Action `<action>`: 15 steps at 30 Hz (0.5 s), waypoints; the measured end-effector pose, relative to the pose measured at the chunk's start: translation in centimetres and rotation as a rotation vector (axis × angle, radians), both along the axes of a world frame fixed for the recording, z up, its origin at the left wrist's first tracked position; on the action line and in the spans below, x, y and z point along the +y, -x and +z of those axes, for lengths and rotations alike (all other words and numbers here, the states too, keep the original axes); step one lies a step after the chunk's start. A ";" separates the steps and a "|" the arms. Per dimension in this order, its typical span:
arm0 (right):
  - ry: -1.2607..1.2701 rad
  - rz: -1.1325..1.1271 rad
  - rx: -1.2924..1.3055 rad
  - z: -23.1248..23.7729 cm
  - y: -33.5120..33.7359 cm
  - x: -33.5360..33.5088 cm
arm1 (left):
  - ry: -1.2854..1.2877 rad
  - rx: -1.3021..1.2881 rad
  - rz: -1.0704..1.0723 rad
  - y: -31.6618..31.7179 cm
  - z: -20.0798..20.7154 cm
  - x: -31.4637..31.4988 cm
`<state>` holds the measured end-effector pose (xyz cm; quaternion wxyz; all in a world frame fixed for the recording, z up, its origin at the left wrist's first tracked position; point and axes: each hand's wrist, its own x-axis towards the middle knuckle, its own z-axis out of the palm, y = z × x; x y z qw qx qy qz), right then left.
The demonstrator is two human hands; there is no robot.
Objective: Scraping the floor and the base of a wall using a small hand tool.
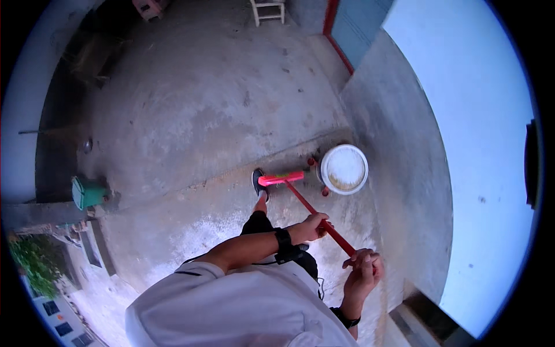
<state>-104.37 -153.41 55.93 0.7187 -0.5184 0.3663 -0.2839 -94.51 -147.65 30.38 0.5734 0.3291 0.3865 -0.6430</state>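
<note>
A broom with a red handle and a bright pink head (281,178) slants down in front of me. Some green shows along the far side of its head, which is low by the floor beside my dark shoe. My left hand (312,228) is wrapped round the middle of the handle. Higher up, at the handle's top end, my right hand (364,273) is closed on it with bent fingers. Just right of the broom head stands a round tub with a white top (344,169), small reddish feet showing at its base.
Grey concrete floor (219,104) spreads around me, with a low step edge crossing it. A wall (462,144) rises on the right, leading to a red-framed door (358,29). A green bin (87,194) stands at left; a pale stool (268,11) and a pink stool (149,8) are far off.
</note>
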 end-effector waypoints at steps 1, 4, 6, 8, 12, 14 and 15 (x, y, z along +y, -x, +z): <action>0.006 0.038 0.012 0.0 -2.9 0.3 | 0.032 0.002 0.048 -2.6 -1.0 0.6; 0.043 0.191 -0.005 0.4 -11.5 2.4 | -0.039 -0.050 0.081 -12.4 1.3 2.9; 0.149 0.356 0.006 0.0 -17.4 2.1 | 0.019 -0.074 0.143 -18.1 1.7 3.4; 0.165 0.470 0.018 -1.5 -22.3 2.0 | -0.084 -0.057 0.340 -24.0 2.1 3.8; 0.314 0.671 -0.017 -1.4 -32.3 3.1 | -0.030 -0.063 0.606 -32.7 3.2 6.1; 0.371 0.744 -0.034 -0.9 -37.8 3.7 | -0.026 -0.097 0.661 -37.2 3.3 6.8; 0.418 0.814 -0.029 -0.8 -40.4 3.6 | -0.028 -0.127 0.708 -39.5 3.3 7.2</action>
